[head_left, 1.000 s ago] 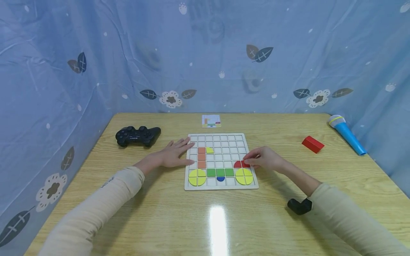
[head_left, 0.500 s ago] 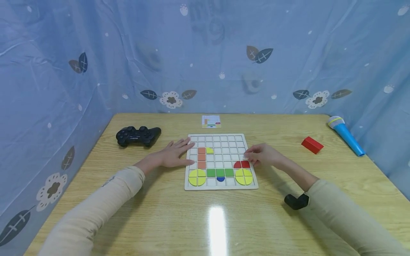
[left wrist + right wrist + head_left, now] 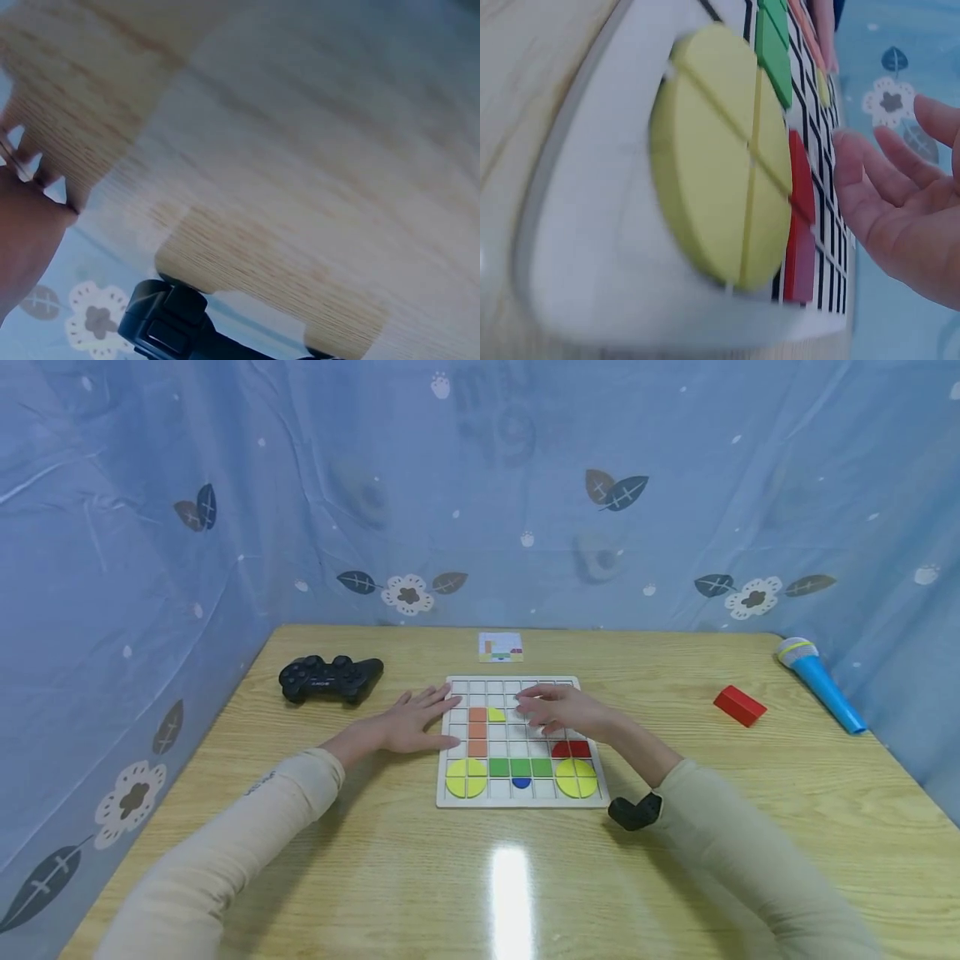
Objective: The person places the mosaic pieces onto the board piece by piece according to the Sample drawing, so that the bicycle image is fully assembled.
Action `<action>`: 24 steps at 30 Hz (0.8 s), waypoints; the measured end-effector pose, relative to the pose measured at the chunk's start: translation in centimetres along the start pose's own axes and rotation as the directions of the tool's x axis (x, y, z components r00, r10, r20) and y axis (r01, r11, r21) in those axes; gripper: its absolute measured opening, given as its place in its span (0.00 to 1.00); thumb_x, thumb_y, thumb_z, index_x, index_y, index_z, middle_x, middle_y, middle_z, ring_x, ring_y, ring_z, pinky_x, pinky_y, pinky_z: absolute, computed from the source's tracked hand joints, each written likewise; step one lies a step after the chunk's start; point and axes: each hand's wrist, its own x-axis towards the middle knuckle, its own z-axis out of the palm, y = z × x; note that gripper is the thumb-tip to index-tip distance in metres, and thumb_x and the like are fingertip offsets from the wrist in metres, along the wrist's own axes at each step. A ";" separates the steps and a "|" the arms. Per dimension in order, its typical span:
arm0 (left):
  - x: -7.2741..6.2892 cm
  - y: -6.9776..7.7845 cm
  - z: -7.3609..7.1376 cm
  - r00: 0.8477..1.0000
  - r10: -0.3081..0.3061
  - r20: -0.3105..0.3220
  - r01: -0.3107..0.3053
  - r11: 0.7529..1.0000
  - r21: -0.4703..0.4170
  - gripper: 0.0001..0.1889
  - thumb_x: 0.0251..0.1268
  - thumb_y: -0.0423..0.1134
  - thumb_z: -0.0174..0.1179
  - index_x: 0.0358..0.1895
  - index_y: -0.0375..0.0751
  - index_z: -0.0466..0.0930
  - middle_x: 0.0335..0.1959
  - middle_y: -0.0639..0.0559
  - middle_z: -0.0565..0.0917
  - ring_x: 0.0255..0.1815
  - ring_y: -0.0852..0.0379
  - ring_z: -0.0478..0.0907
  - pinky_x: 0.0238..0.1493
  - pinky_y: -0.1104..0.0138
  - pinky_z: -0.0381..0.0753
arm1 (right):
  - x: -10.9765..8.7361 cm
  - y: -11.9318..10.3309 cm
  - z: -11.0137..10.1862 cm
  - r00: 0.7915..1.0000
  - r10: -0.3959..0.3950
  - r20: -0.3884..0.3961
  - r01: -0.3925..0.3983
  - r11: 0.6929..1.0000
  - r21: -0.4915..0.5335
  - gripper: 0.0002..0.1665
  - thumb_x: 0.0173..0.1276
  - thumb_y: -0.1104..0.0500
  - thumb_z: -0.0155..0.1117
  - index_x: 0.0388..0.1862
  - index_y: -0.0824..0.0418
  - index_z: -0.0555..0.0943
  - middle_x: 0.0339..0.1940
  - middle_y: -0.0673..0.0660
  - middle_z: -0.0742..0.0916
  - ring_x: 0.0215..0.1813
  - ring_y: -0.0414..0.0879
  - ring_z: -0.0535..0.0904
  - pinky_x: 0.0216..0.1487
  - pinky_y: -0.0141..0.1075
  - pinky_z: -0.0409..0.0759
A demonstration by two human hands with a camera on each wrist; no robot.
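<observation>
A white grid board point(image 3: 441, 785) lies on the table with flat coloured pieces set in its squares. My left hand point(image 3: 411, 725) rests on its left edge, fingers spread. Over the board's middle right hovers my right hand point(image 3: 567, 708), with loosely bent fingers and nothing visible in them. Pieces on the board are an orange column point(image 3: 477, 732), a yellow quarter piece point(image 3: 495, 715), a green row point(image 3: 520, 767), a blue half-round point(image 3: 521, 783), red pieces point(image 3: 573, 749) and two yellow circles of quarters, left point(image 3: 466, 778) and right point(image 3: 577, 778). The right wrist view shows the right yellow circle point(image 3: 727, 157) up close.
A small pattern card point(image 3: 500, 647) lies behind the board. A black game controller point(image 3: 330, 679) sits to the left. At the right are a red block point(image 3: 739, 705) and a blue toy microphone point(image 3: 823, 687). A blue patterned curtain point(image 3: 480, 493) hangs behind the table.
My right hand has moved left from the board's right edge, beside the red pieces, to over its middle. The red pieces are now uncovered. The left hand has stayed in place.
</observation>
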 end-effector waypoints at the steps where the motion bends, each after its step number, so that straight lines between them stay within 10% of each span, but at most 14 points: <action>1: 0.0 0.0 0.0 1.000 0.000 0.001 0.000 1.000 -0.003 0.44 0.66 0.69 0.43 0.78 0.53 0.41 0.77 0.49 0.37 0.76 0.47 0.34 0.70 0.45 0.31 | 0.2 -0.1 0.2 1.000 0.001 0.003 -0.001 1.000 0.009 0.30 0.76 0.49 0.51 0.70 0.63 0.65 0.62 0.62 0.77 0.53 0.53 0.76 0.54 0.43 0.76; 21: -0.1 -0.8 0.3 1.000 -0.010 -0.017 0.011 1.000 0.018 0.43 0.67 0.67 0.44 0.78 0.51 0.42 0.77 0.48 0.37 0.76 0.46 0.34 0.69 0.44 0.31 | 1.8 -0.3 1.4 0.999 0.002 0.040 -0.006 0.993 0.120 0.27 0.76 0.54 0.51 0.69 0.63 0.66 0.59 0.63 0.78 0.50 0.52 0.78 0.49 0.40 0.78; 24: -0.1 -0.8 0.3 1.000 -0.008 -0.014 0.008 1.000 0.022 0.43 0.66 0.68 0.44 0.78 0.50 0.43 0.77 0.47 0.38 0.76 0.44 0.35 0.69 0.44 0.32 | 1.2 0.0 0.9 0.995 -0.079 0.056 0.080 0.997 -0.014 0.26 0.75 0.53 0.53 0.67 0.64 0.69 0.58 0.61 0.79 0.51 0.52 0.78 0.51 0.42 0.77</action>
